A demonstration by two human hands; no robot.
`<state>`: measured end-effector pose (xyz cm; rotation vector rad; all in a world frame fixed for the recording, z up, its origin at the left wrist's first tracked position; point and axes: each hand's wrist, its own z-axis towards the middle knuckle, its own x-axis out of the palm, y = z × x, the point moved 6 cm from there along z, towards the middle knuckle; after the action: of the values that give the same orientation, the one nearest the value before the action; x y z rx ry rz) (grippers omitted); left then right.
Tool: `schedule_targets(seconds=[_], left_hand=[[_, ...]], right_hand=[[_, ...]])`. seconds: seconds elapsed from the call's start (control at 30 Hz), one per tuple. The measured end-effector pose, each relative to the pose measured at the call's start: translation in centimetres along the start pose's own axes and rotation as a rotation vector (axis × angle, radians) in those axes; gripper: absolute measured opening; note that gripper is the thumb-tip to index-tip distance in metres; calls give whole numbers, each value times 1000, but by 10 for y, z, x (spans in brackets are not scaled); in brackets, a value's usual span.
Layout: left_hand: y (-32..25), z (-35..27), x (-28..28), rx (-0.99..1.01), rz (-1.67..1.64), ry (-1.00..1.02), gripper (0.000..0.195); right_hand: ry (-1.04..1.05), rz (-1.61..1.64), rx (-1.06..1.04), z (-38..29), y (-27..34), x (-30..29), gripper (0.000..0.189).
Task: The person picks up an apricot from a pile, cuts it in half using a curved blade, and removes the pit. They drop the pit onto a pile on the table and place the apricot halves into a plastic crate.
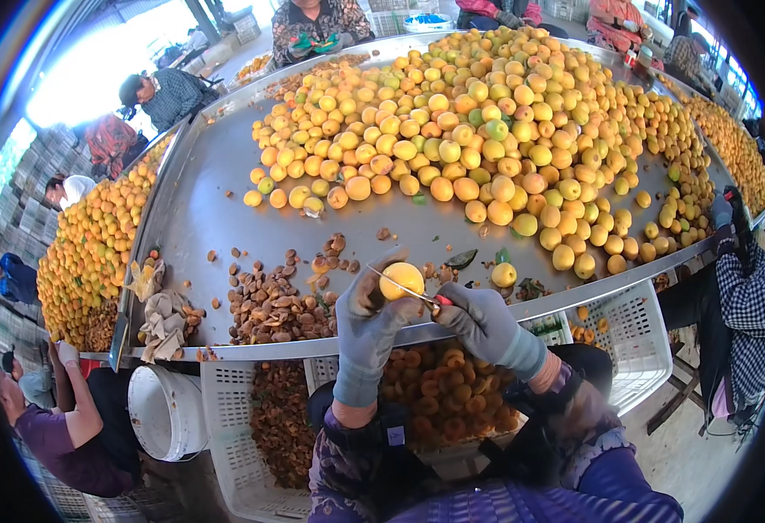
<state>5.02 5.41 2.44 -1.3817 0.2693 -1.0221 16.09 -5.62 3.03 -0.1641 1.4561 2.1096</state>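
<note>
My left hand [371, 320], in a grey work glove, holds a yellow apricot [401, 281] over the near edge of the metal table [193, 189]. In my right hand [487, 323], gloved too, is a small knife with a red handle [443, 300]; its thin blade lies across the apricot's face. A large heap of whole apricots [487, 131] covers the table's far and right parts. Left of my hands lies a pile of brown apricot pits [275, 304]. One loose apricot [504, 275] sits right of my hands, near a dark leaf [461, 259].
Below the table edge are a crate of halved apricots [448, 392], a white crate of brown scraps [225, 418] and another white crate [637, 340] at right. A white bucket [167, 412] and crumpled cloth [163, 323] are at left. Several people work around neighbouring tables.
</note>
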Motion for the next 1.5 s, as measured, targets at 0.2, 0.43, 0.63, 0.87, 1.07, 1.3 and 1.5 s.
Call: schedule_targets(seconds=[0.2, 0.43, 0.63, 0.87, 1.07, 1.3, 1.5], left_hand=[[6, -1, 6, -2, -248, -3, 60], [4, 2, 9, 34, -117, 36, 51], [16, 3, -2, 69, -185, -117, 59], [29, 1, -5, -43, -481, -143, 52], [12, 5, 3, 68, -219, -91, 52], [35, 4, -14, -99, -596, -214, 52], [18, 6, 5, -131, -587, -214, 53]], right_hand=[[-30, 27, 13, -2, 3, 3, 33], [-77, 22, 38, 0, 5, 0, 30], [-48, 1, 66, 0, 5, 4, 26], [-70, -98, 90, -2, 4, 8, 25], [-106, -126, 92, -3, 0, 11, 24], [-69, -187, 90, -2, 1, 12, 26], [-62, -236, 101, -2, -1, 10, 27]])
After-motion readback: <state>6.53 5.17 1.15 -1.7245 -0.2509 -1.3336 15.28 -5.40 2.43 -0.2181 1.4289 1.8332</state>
